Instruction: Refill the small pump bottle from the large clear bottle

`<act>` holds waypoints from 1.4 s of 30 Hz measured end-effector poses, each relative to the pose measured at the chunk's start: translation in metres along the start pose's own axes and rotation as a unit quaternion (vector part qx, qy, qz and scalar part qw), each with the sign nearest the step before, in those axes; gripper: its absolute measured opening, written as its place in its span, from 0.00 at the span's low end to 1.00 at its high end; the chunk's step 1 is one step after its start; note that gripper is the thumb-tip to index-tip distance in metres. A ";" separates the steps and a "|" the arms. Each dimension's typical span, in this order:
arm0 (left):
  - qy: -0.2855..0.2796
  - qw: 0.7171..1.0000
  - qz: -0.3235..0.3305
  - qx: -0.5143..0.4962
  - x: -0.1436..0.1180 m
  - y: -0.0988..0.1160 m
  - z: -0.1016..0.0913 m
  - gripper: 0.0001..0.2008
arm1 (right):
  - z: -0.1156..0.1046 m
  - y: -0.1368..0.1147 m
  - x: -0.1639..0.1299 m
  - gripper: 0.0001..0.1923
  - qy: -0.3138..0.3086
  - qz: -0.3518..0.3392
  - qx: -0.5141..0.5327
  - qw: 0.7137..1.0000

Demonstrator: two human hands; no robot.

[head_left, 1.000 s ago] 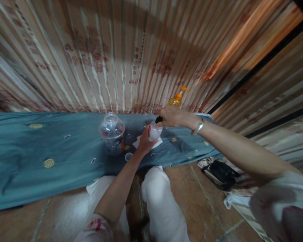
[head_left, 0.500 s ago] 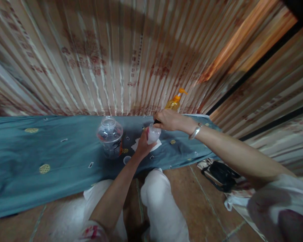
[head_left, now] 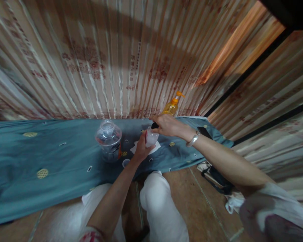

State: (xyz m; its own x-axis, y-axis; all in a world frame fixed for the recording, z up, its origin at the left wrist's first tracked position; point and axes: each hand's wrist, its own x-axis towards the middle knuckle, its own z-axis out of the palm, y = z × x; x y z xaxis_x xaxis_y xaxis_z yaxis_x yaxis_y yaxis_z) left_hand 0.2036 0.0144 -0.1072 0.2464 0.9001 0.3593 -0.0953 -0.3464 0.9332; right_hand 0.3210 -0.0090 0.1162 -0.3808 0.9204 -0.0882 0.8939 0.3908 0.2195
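My left hand (head_left: 141, 149) is wrapped round a clear plastic cup (head_left: 152, 137) with whitish contents, held over a white sheet of paper (head_left: 157, 147). At the mouth of this cup my right hand (head_left: 168, 124) grips a small black object (head_left: 155, 125), mostly hidden by the fingers, so its kind does not show. Just behind the right hand stands a yellow pump bottle (head_left: 170, 107) with an orange top. A big clear plastic jar (head_left: 109, 143) is left of my hands. Near my left wrist lies a small round translucent lid or cup (head_left: 126, 163).
A blue-green cloth (head_left: 65, 158) with yellow pineapple prints covers the table. Behind it hangs a pleated curtain (head_left: 111, 67). A dark flat object (head_left: 204, 131) is on the cloth beyond my right forearm. A black bag (head_left: 217, 178) rests on the tiled floor.
The view has shifted slightly. My right hand has turned a little, and more of the black object shows at the cup's mouth. My left hand keeps its hold on the cup.
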 end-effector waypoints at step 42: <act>-0.005 1.000 -0.007 -0.008 0.000 0.000 0.000 0.44 | 0.014 -0.012 -0.012 0.26 0.067 0.046 0.095 0.992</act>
State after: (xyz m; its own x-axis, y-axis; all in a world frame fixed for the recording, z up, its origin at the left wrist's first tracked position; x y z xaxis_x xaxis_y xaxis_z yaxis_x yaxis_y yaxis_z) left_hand 0.2035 0.0146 -0.1074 0.2581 0.9021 0.3459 -0.1079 -0.3289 0.9382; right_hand 0.3185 -0.0248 0.1012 -0.3122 0.9483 0.0567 0.9499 0.3108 0.0316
